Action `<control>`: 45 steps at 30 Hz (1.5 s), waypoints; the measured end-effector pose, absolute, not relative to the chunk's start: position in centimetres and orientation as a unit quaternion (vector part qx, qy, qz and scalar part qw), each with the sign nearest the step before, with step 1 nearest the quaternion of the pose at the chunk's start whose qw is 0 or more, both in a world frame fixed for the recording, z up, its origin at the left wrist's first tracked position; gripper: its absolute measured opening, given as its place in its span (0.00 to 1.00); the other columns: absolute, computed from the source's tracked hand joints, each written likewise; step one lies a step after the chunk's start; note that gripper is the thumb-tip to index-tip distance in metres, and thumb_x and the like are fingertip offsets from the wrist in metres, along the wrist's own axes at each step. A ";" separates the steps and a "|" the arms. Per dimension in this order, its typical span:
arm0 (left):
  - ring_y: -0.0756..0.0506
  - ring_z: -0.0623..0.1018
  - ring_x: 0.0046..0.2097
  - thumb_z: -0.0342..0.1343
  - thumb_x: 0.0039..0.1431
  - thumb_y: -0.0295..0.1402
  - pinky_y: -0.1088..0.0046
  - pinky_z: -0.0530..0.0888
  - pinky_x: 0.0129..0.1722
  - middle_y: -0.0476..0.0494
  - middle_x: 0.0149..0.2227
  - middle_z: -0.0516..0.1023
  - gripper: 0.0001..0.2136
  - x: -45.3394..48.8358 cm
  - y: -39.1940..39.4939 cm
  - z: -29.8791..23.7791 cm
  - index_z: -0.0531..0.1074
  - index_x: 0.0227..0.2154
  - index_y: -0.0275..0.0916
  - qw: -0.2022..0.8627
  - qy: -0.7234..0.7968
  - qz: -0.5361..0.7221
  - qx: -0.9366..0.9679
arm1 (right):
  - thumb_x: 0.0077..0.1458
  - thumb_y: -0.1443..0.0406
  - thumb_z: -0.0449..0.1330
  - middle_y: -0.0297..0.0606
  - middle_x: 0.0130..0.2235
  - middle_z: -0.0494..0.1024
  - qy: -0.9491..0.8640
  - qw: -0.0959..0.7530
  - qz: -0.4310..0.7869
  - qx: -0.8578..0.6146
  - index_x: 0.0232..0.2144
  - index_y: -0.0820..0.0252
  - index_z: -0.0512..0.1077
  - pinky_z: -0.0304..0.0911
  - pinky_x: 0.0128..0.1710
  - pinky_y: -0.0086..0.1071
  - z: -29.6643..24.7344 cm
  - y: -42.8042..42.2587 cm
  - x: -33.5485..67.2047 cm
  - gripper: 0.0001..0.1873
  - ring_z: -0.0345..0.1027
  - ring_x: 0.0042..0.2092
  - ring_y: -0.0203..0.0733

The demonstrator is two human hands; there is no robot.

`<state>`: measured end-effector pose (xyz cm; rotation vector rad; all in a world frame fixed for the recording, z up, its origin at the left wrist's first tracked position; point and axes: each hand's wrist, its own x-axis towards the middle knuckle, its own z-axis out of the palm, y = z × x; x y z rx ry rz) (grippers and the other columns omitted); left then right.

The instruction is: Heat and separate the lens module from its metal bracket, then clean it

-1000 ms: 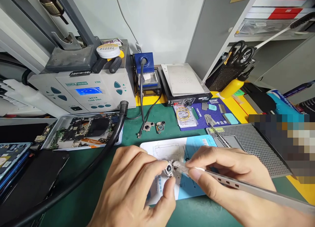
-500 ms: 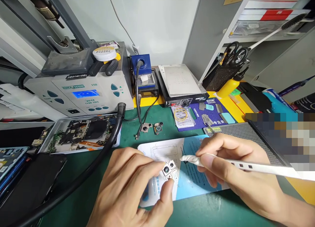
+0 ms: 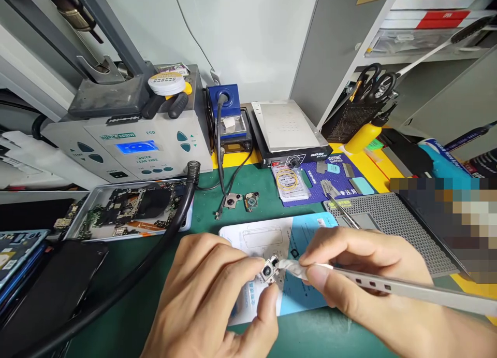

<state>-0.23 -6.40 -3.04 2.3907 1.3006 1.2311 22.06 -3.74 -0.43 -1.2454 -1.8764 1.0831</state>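
Left hand is closing lightly at thumb and forefinger, the two tips steadying a small camera module between them; its other fingers are curling loosely, side by side. The module is sitting over the printed card, lenses facing up; from where I am standing I cannot tell whether it is touching the card. Right hand is pinching a flat metal bar pen-fashion between thumb and fingers, and the white wrapping twisted around the bar's near end is pointing left, its tip meeting the module beside the upper right lens. The card is lying on the green mat. Two loose camera modules are lying side by side beyond the card. Left of them, a tray is holding circuit boards, and a black hose is running from the grey station, whose display is glowing blue. Beyond the card, a flat-topped heating plate is standing beside a blue iron stand. A thin metal tool is lying beyond the right hand, and a yellow bottle is standing farther back.
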 end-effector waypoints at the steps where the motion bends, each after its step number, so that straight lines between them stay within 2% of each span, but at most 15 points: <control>1: 0.47 0.72 0.36 0.63 0.51 0.20 0.66 0.70 0.38 0.48 0.31 0.77 0.10 -0.2 -6.4 -3.1 0.75 0.36 0.37 0.076 0.433 0.417 0.796 | 0.58 0.67 0.63 0.29 0.23 0.78 -0.724 0.313 0.396 -0.471 0.28 0.54 0.76 0.64 0.21 0.22 -0.4 -3.8 21.9 0.06 0.68 0.22 0.33; 10: 0.46 0.72 0.35 0.64 0.50 0.20 0.65 0.69 0.37 0.48 0.31 0.77 0.12 -0.3 -6.3 -3.0 0.74 0.36 0.37 0.065 0.434 0.397 0.806 | 0.56 0.70 0.64 0.31 0.24 0.80 -0.777 0.335 0.329 -0.419 0.30 0.56 0.76 0.64 0.21 0.27 -0.2 -3.8 21.4 0.05 0.72 0.22 0.35; 16: 0.46 0.72 0.34 0.63 0.51 0.21 0.64 0.68 0.37 0.49 0.30 0.77 0.11 -0.1 -6.2 -3.1 0.73 0.36 0.39 0.059 0.440 0.391 0.806 | 0.51 0.76 0.62 0.34 0.23 0.79 -0.793 0.375 0.304 -0.372 0.29 0.60 0.75 0.65 0.22 0.28 -0.4 -3.7 20.9 0.08 0.69 0.21 0.34; 19: 0.47 0.73 0.36 0.63 0.51 0.19 0.65 0.70 0.38 0.48 0.32 0.77 0.12 0.0 -6.1 -2.9 0.74 0.37 0.38 0.081 0.438 0.404 0.799 | 0.50 0.75 0.62 0.34 0.22 0.78 -0.773 0.392 0.294 -0.403 0.27 0.59 0.75 0.64 0.20 0.27 0.1 -3.7 20.8 0.07 0.69 0.20 0.34; 24: 0.47 0.74 0.38 0.64 0.50 0.19 0.67 0.73 0.38 0.47 0.32 0.78 0.12 0.0 -6.1 -2.6 0.75 0.37 0.37 0.083 0.435 0.418 0.793 | 0.52 0.71 0.62 0.29 0.20 0.77 -0.686 0.401 0.354 -0.494 0.22 0.55 0.74 0.62 0.15 0.22 0.4 -3.6 21.4 0.09 0.64 0.17 0.31; 31: 0.48 0.74 0.37 0.63 0.50 0.18 0.68 0.74 0.37 0.48 0.31 0.78 0.12 0.0 -6.6 -2.6 0.75 0.36 0.38 0.071 0.439 0.426 0.788 | 0.55 0.70 0.64 0.28 0.22 0.76 -0.663 0.368 0.437 -0.483 0.27 0.54 0.76 0.62 0.17 0.19 -0.2 -3.4 22.3 0.07 0.65 0.20 0.30; 39: 0.48 0.74 0.36 0.62 0.49 0.18 0.68 0.73 0.37 0.48 0.31 0.78 0.12 -0.1 -6.1 -2.7 0.75 0.36 0.37 0.072 0.420 0.420 0.801 | 0.49 0.73 0.63 0.27 0.20 0.76 -0.700 0.371 0.365 -0.490 0.24 0.53 0.74 0.61 0.16 0.20 0.0 -3.7 21.5 0.09 0.66 0.18 0.31; 45: 0.45 0.73 0.36 0.62 0.52 0.18 0.64 0.73 0.39 0.47 0.31 0.77 0.11 0.5 -7.0 -2.3 0.74 0.36 0.38 0.104 0.476 0.420 0.766 | 0.48 0.76 0.64 0.29 0.23 0.78 -0.742 0.365 0.361 -0.431 0.27 0.54 0.75 0.61 0.20 0.26 -0.5 -3.9 21.3 0.11 0.68 0.21 0.34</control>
